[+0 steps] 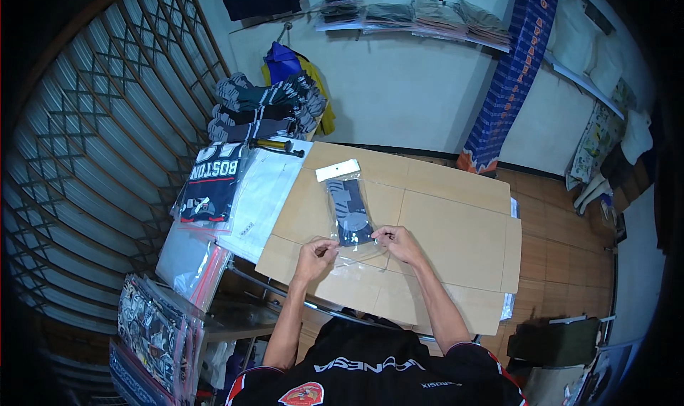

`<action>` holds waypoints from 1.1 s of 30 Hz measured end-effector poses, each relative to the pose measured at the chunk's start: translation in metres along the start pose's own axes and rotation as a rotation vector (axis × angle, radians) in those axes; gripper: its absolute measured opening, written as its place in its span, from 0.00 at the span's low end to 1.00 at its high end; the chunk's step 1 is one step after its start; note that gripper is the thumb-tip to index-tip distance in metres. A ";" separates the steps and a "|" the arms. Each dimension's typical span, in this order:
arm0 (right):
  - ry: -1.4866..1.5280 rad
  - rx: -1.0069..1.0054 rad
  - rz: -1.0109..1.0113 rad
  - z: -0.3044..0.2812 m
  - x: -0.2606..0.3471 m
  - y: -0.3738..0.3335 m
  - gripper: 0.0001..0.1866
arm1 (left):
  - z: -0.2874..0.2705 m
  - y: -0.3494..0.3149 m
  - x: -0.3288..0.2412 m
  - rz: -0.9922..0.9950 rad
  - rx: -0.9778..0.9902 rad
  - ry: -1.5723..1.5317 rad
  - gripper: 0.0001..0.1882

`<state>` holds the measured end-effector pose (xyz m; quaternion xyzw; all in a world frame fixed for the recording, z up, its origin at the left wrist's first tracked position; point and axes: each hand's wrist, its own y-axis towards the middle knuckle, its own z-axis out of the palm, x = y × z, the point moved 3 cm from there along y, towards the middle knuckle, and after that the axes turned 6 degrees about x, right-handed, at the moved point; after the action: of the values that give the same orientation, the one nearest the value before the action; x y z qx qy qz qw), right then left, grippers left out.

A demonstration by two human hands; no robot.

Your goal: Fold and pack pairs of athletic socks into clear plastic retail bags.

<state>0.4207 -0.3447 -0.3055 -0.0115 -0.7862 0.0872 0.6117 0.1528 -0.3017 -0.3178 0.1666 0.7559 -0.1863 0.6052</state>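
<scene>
Flat on the cardboard sheet (442, 214) lies a pair of folded grey and navy socks (349, 205) inside a clear plastic bag (332, 224). The bag has a white header strip (338, 170) at its far end. My left hand (315, 258) pinches the bag's near left side, fingertips closed. Opposite it, the fingers of my right hand (400, 244) close on the near right side. Loose clear film reaches from the socks toward me between both hands.
Stacked socks (267, 107) stand at the table's far left, near packaged dark shirts (209, 183) and white plastic bags (267, 192). More bagged clothing (153, 328) hangs at lower left. A folding metal gate (107, 121) runs along the left; a blue wrapped column (509, 78) rises beyond the table.
</scene>
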 end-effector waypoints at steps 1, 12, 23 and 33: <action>0.044 0.002 -0.053 0.001 -0.003 0.001 0.11 | 0.002 -0.001 0.000 0.005 -0.020 -0.007 0.10; -0.114 -0.079 -0.241 -0.002 0.000 -0.016 0.12 | 0.015 -0.020 -0.039 0.324 -0.184 0.424 0.10; -0.500 -0.150 -0.466 -0.003 0.010 -0.028 0.10 | 0.019 -0.026 -0.046 0.565 -0.214 0.698 0.10; -0.548 -0.113 -0.476 -0.003 0.012 -0.022 0.09 | 0.012 -0.021 -0.038 0.459 -0.199 0.583 0.06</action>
<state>0.4229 -0.3647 -0.2900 0.1619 -0.9051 -0.1014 0.3798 0.1613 -0.3267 -0.2811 0.3178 0.8537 0.0836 0.4040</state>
